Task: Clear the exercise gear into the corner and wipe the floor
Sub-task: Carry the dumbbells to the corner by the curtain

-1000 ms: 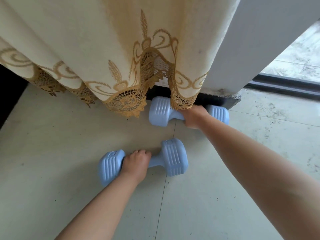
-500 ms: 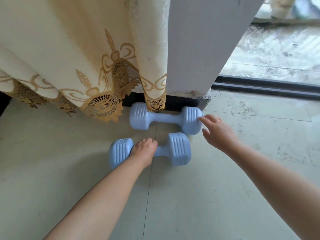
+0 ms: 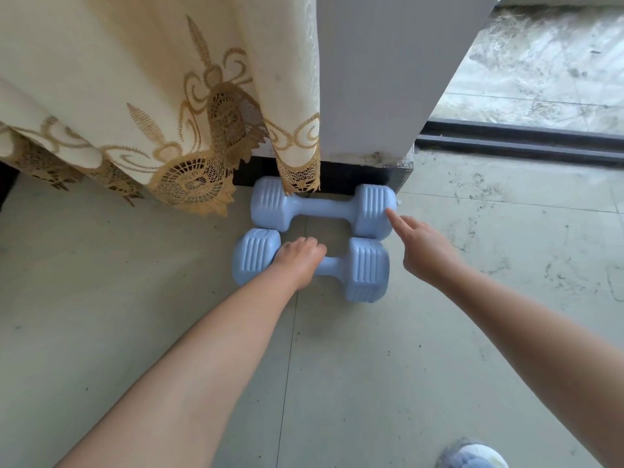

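Dumbbells [image 3: 322,211] side by side against wall base [image 3: 354,179]

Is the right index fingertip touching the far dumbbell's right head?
Touching. In the head view, the right hand has its index fingertip on the far dumbbell, at its right head's edge, no gap.

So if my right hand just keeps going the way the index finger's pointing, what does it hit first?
The right hand points its index finger up and left at the right end of the rear blue dumbbell. The fingertip looks at or nearly on it already, so that weight head comes first, with the black skirting behind.
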The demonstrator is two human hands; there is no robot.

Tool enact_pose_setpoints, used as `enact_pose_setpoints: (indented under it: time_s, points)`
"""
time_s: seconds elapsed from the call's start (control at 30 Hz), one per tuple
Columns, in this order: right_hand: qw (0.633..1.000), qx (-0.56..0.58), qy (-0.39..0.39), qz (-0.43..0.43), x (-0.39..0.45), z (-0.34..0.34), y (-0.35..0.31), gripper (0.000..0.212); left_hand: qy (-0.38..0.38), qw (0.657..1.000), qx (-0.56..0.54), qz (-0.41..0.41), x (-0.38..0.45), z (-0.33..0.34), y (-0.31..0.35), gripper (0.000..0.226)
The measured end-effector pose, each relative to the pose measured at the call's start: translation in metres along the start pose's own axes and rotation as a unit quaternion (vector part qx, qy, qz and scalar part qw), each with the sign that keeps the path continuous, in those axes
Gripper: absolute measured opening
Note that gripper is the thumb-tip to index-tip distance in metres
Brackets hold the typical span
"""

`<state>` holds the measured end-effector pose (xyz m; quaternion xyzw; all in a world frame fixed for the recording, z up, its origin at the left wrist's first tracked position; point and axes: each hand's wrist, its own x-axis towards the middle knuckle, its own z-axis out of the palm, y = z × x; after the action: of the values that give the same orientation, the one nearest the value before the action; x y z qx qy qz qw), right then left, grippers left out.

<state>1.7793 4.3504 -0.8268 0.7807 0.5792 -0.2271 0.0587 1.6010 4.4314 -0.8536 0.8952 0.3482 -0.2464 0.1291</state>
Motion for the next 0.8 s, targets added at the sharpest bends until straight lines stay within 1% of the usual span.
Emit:
enact_pose_setpoints:
  time_s: [0.23,0.5,0.57,0.63,0.73,0.8]
  points:
    - [1.000,0.018,0.004,0.011,0.002,0.007,-0.002,0.077,-0.006,1.000,-0.005,0.008,0.004,0.000,0.005,0.035]
    - [1.000,-0.005,-0.006,-0.001,0.002,0.001,0.000,0.077,-0.011,1.000,0.004,-0.004,0.006,0.000,0.010,0.035]
    - [1.000,-0.007,-0.015,0.001,0.003,0.003,-0.001,0.077,-0.017,1.000,0.017,-0.005,0.006,0.000,0.010,0.037]
    - [0.999,-0.034,-0.016,0.004,0.002,0.006,-0.002,0.076,-0.026,0.999,0.043,-0.002,0.005,-0.003,0.011,0.043]
    - [0.996,-0.084,-0.020,0.025,-0.003,-0.003,-0.008,0.071,-0.008,0.997,0.075,0.026,-0.005,-0.017,0.006,0.045]
    - [0.994,-0.092,-0.031,0.044,-0.011,-0.025,-0.022,0.062,0.016,0.998,0.064,0.016,-0.026,-0.042,0.001,0.049]
